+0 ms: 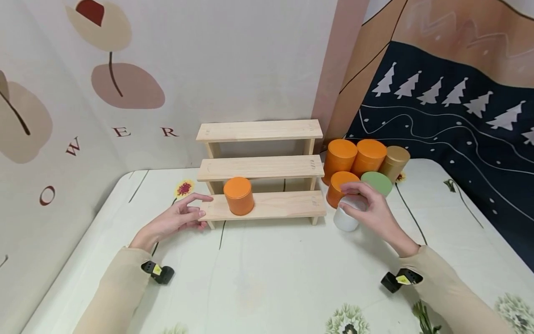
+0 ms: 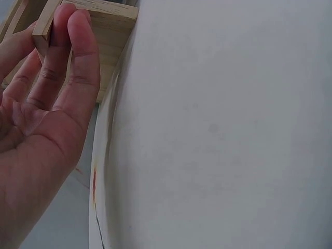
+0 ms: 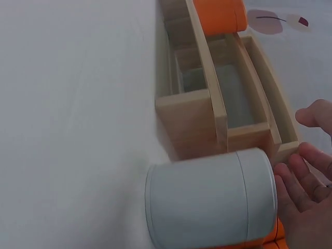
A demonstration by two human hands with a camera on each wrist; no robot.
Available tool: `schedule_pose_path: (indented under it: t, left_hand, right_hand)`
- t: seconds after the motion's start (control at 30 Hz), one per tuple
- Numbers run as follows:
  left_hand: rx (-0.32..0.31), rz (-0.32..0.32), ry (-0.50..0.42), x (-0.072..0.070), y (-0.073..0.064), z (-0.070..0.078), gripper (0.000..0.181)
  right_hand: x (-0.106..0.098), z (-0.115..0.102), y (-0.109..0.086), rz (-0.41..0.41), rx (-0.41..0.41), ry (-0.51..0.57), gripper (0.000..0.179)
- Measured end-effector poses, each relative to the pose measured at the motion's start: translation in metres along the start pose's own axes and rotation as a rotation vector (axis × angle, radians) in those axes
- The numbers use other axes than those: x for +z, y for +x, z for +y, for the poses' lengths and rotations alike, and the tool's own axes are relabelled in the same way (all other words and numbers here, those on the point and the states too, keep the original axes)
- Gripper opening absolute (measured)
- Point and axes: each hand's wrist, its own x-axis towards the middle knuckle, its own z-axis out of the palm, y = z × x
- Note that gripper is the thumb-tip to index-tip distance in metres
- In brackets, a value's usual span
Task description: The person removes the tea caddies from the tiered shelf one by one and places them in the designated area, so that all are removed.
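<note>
A three-tier wooden shelf (image 1: 283, 206) stands on the cloth, with one orange tin (image 1: 239, 196) upright on its lowest step. My left hand (image 1: 183, 214) holds the left end of that lowest plank, fingers and thumb on either side of it. In the left wrist view, the plank's end (image 2: 42, 35) sits between the fingers. Right of the shelf, a white tin (image 1: 346, 221) stands upright on the table. My right hand (image 1: 370, 206) is over its top with thumb and fingers spread. The right wrist view shows the fingers (image 3: 306, 181) loosely bent near the lid, not clasping the tin.
Behind the white tin, several more tins cluster beside the shelf: orange ones (image 1: 341, 155), a green-lidded one (image 1: 377, 183) and a gold one (image 1: 395, 162). A printed cloth wall (image 1: 258, 69) rises right behind the shelf, and a dark tree-patterned cloth (image 1: 450, 125) hangs at the right.
</note>
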Motion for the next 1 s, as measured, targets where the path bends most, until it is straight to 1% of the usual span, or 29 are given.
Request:
schedule_pose_path:
  t: [0.43, 0.53, 0.77, 0.87, 1.0]
  left_hand:
    - [0.011, -0.005, -0.013, 0.0, 0.0, 0.0, 0.039]
    - [0.011, -0.007, -0.016, 0.0, 0.0, 0.0, 0.039]
    - [0.001, 0.008, -0.009, 0.001, 0.0, 0.001, 0.041]
    - [0.007, 0.002, -0.018, 0.001, 0.0, 0.001, 0.04]
    - [0.025, -0.012, -0.028, 0.001, -0.001, 0.0, 0.038]
  right_hand:
    - [0.034, -0.008, 0.019, -0.046, -0.031, 0.074, 0.035]
    - [0.04, -0.01, 0.022, -0.054, -0.033, 0.076, 0.033]
    - [0.056, -0.013, 0.028, -0.091, -0.05, 0.152, 0.031]
    - [0.061, -0.013, 0.03, -0.102, -0.068, 0.169, 0.031]
    - [0.069, -0.013, 0.032, -0.116, -0.071, 0.201, 0.031]
